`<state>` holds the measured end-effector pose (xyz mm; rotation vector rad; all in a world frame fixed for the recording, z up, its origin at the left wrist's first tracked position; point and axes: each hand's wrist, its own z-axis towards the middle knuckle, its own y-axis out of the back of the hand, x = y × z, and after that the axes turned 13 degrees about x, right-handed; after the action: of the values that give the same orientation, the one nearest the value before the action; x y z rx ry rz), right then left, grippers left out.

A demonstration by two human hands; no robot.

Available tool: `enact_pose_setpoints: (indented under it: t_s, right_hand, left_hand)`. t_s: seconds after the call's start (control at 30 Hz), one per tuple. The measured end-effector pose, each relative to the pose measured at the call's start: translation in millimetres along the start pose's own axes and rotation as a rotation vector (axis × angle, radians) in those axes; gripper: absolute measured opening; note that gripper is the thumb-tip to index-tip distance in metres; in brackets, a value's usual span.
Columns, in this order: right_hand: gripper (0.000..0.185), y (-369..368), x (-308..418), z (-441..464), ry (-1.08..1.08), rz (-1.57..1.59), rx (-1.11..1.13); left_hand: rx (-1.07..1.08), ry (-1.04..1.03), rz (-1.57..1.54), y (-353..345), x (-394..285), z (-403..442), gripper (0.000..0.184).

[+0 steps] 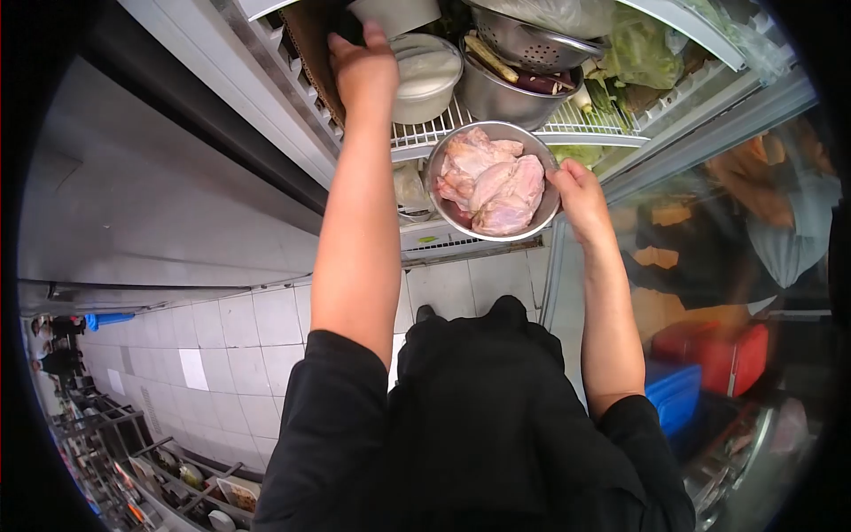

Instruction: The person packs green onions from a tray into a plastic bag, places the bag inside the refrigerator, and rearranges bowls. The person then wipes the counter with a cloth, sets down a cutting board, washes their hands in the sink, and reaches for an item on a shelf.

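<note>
My right hand [581, 197] is closed on the rim of a round metal bowl [543, 206], held out in front of an open fridge. Pieces of raw, pinkish meat [496, 182], which look like chicken, fill the bowl. My left hand [365, 71] reaches into the fridge at the upper left, thumb and fingers apart. Its thumb side is at a white tub [399, 12], blurred and cut off by the frame; whether it grips the tub is not clear. Just right of this hand stands a lidded white container [424, 102] on the wire shelf.
A metal pot [510, 105] with eggplants and a perforated colander [527, 43] on top share the shelf with leafy greens [643, 44]. The glass door [612, 266] is open on the right, reflecting red and blue boxes. Tiled floor [235, 332] lies below.
</note>
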<state>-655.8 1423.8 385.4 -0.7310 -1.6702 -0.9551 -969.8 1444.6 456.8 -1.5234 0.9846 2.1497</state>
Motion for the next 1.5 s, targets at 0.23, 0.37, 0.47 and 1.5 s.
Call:
enact_pose_setpoints:
  t_s: [0.23,0.37,0.47,1.5]
  right_hand:
    - [0.026,3.2,-5.2,-11.4,0.046,-0.015,-0.053]
    - [0.026,0.0,-13.9,-18.6,0.034,0.076,-0.079]
    - [0.026,-7.1,-20.1,-21.7,0.047,0.086,-0.1]
    - [0.025,6.0,-20.2,-13.2,0.05,0.124,-0.023]
  left_hand:
    - [0.18,-0.246,0.671,-32.6,18.1,109.4,0.097]
    - [0.017,-0.23,0.268,-25.3,0.2,62.3,0.091]
    - [-0.018,-0.198,0.251,-22.5,0.6,42.9,0.078]
    - [-0.081,-0.591,0.524,-43.2,29.7,130.6,0.076]
